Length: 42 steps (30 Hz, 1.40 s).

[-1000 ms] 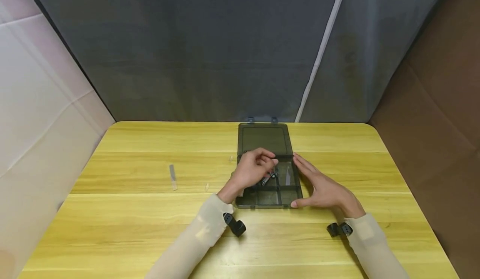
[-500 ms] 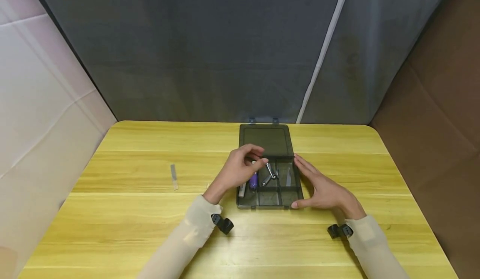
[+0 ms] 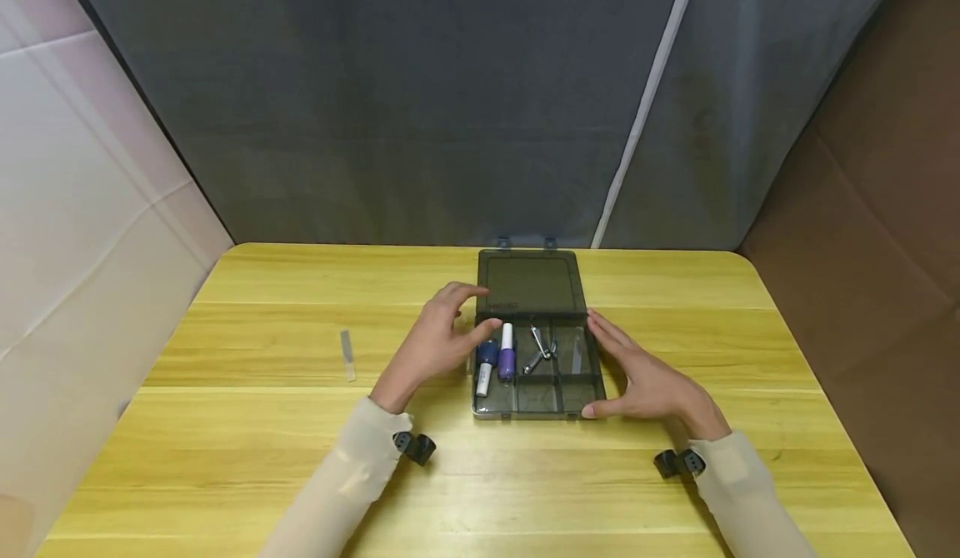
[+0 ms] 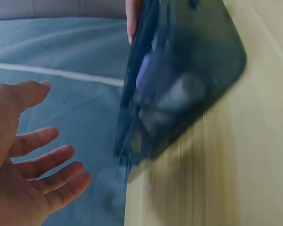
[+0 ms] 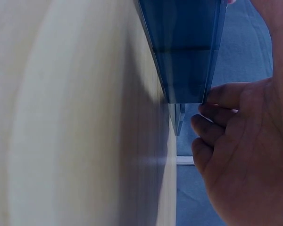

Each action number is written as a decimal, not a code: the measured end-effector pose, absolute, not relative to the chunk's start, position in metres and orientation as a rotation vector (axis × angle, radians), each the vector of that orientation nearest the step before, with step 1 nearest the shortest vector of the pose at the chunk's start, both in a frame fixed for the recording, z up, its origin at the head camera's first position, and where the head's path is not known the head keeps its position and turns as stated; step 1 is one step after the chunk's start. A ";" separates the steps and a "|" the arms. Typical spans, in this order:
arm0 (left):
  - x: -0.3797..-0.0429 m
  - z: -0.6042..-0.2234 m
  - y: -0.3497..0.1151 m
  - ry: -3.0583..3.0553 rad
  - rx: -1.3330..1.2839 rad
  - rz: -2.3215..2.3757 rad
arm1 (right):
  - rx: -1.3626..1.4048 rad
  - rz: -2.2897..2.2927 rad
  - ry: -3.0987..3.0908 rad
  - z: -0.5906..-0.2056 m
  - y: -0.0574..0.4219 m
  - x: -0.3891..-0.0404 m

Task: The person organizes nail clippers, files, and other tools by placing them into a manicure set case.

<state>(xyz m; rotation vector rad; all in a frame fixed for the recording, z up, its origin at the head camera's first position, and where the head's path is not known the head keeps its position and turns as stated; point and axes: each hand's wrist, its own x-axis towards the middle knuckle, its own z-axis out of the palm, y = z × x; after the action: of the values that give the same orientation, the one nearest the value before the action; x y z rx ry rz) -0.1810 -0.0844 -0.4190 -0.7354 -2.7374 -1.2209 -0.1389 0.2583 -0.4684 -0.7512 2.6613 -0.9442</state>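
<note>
A dark translucent compartment box [image 3: 536, 411] lies with its lid [image 3: 532, 279] folded back. Inside, a dark blue nail polish bottle [image 3: 484, 375] and a purple one [image 3: 507, 354], both white-capped, lie at the left. Silver nail clippers [image 3: 538, 343] rest unfolded in the middle, and a thin flat strip [image 3: 577, 354] lies in the right compartment. My left hand [image 3: 435, 333] holds nothing; its fingers are spread, and its thumb overlaps the box's left edge in the head view. My right hand [image 3: 656, 379] rests along the box's right side, fingertips at the hinge end and thumb at the front corner.
A small grey strip [image 3: 347, 356] lies on the wooden table [image 3: 540, 491], left of the box. A dark curtain [image 3: 412, 108] hangs behind the table's back edge, with a white cloth [image 3: 97, 233] at left and a brown one [image 3: 885, 233] at right.
My left hand has let go of the nail clippers and moved left out of the box, uncovering the polish bottles. The right hand stays in place.
</note>
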 end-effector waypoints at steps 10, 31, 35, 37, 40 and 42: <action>-0.182 -0.421 -0.117 -2.813 -0.627 -1.053 | -0.743 -0.958 2.651 -0.468 0.257 -0.139; -0.174 -0.438 -0.188 -2.869 -0.377 -1.010 | -0.716 -0.968 2.632 -0.468 0.255 -0.141; -0.171 -0.440 -0.201 -2.896 -0.330 -1.002 | -0.724 -0.968 2.638 -0.467 0.254 -0.140; -0.169 -0.441 -0.207 -2.913 -0.307 -1.005 | -0.731 -0.965 2.641 -0.467 0.254 -0.140; -0.167 -0.443 -0.214 -2.922 -0.281 -1.007 | -0.729 -0.968 2.636 -0.468 0.254 -0.141; -0.165 -0.444 -0.218 -2.921 -0.263 -1.001 | -0.720 -0.971 2.630 -0.468 0.254 -0.141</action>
<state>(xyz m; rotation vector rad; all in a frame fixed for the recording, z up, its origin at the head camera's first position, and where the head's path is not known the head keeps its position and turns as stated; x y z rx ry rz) -0.1649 -0.2179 -0.4438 -0.2634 -2.9207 -1.0006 -0.1407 0.2541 -0.4683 -0.7200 2.6297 -0.9713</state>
